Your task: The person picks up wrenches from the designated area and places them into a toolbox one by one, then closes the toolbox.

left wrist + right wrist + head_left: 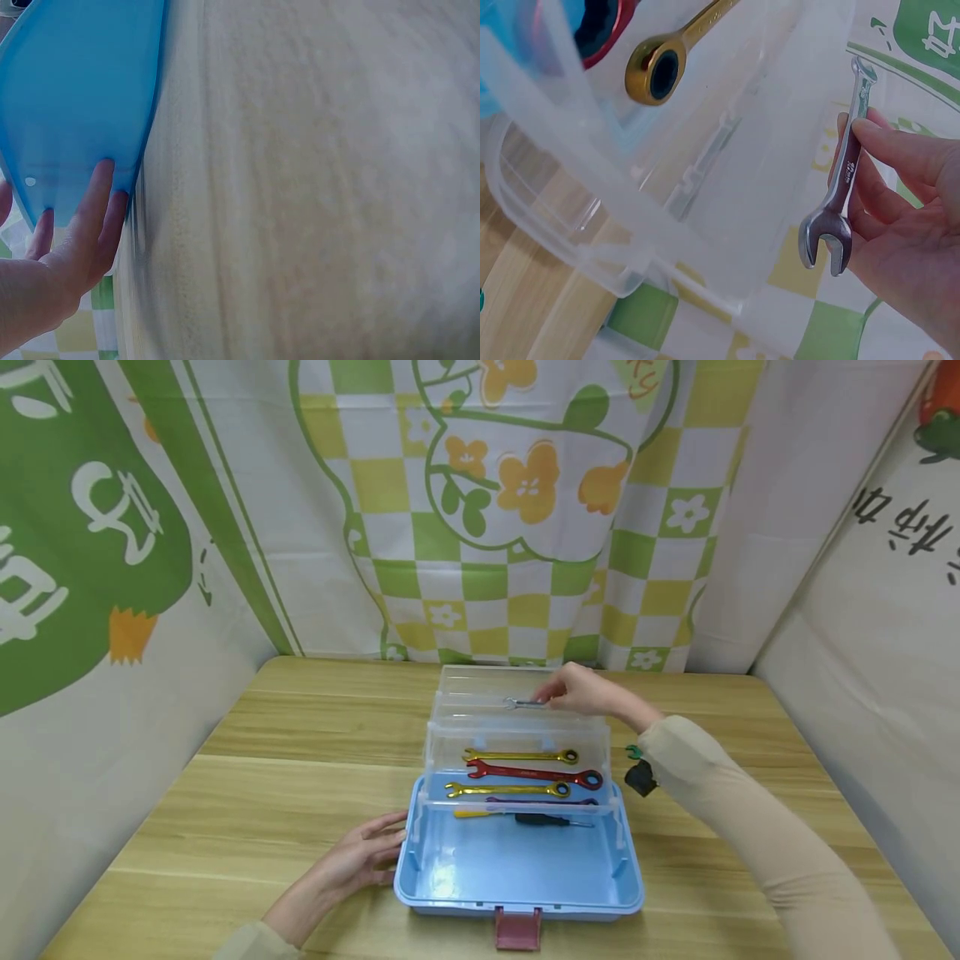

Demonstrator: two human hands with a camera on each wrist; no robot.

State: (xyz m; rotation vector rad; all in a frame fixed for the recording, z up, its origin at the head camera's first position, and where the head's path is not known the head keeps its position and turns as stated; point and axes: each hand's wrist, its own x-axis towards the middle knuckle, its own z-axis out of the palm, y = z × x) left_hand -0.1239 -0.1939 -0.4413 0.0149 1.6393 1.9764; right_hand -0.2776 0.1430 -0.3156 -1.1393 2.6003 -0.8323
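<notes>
My right hand pinches a small silver wrench between thumb and fingers, above the clear trays at the back of a blue toolbox. Both jaw ends of the wrench show in the right wrist view. Spread, fairly straight fingers of my left hand press against the toolbox's left outer wall. A yellow wrench, a red wrench, a second yellow wrench and a purple wrench lie in the front tray.
Two screwdrivers, one yellow and one black-handled, lie in the toolbox's blue bottom. Its dark red latch hangs at the front. Beside my right sleeve, a black object and a green wrench-like end are on the wooden table.
</notes>
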